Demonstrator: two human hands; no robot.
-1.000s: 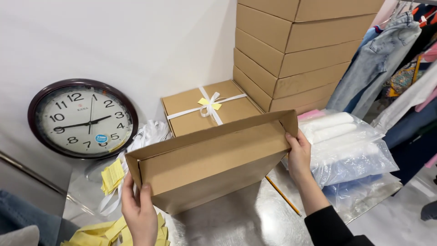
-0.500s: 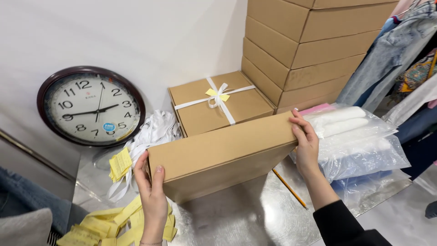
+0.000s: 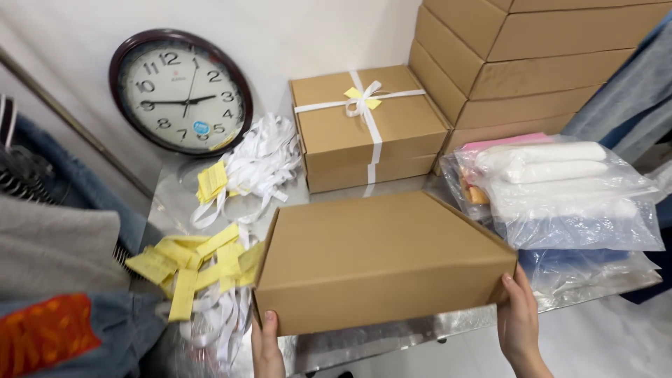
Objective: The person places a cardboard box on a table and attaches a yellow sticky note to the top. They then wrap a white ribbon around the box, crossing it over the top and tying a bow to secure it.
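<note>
Squarely at the table's near edge, a closed, flat brown cardboard box [image 3: 381,262] with smooth matte faces rests on the shiny metal tabletop [image 3: 392,334]. The left hand [image 3: 267,348] props its front corner, thumb up the face; the right hand [image 3: 520,320] clasps the far end, fingers curled around it. Behind stands a ribbon-tied cardboard gift box [image 3: 367,126]; yellow paper tags [image 3: 192,262] crowd the left.

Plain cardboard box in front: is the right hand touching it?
Touching. The head view shows the right hand with fingers pressed flat against the near right corner of the plain cardboard box, no gap visible.
</note>
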